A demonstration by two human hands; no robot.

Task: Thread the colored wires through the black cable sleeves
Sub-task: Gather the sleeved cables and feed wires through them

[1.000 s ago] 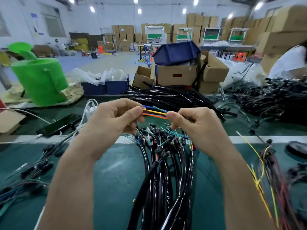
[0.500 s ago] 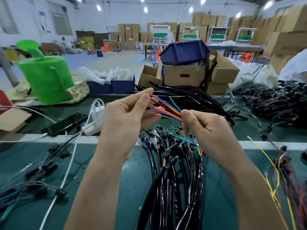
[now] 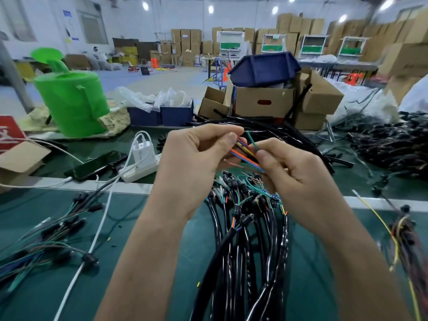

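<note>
Presently, our stock as we see it:

1. L hand (image 3: 196, 156): ours, raised over the bench, thumb & forefinger pinching the colored wires (image 3: 245, 155) at their left end
2. R hand (image 3: 294, 172): thumb & fingers pinching the same wires from the right; one green wire (image 3: 252, 140) sticks up betw. the two hands
3. colored wires: orange, blue, yellow, red, running hand to hand, held in the air above the black cable sleeves (image 3: 243, 251)
4. black cable sleeves: bundle lying on the green mat (image 3: 162, 262) under our wrists, wire ends fanned at the far end
5. Misc.: loose black tubing (image 3: 278, 130) behind the hands; power strip (image 3: 139, 169) w/ white charger & phone (image 3: 95, 164) at left; green watering can (image 3: 71, 100); cardboard box (image 3: 261, 100) w/ blue bin (image 3: 264, 68) on top
</note>
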